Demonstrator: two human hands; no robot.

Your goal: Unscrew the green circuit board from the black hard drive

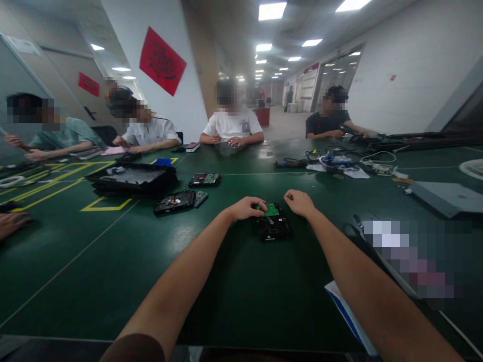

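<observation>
A black hard drive (274,228) lies on the dark green table (234,286) in front of me, with a small green circuit board (270,209) on its far end. My left hand (245,207) is closed on the left edge of that green board. My right hand (299,202) sits just right of the drive's far corner, fingers curled in a pinch around something small that I cannot make out.
Two more opened drives (176,201) (204,179) and a black tray (132,178) lie to the left. Cables and a bowl of parts (334,163) sit at the right, with a grey case (445,196). Several people sit around the table; another person's hand (11,223) rests at the left edge.
</observation>
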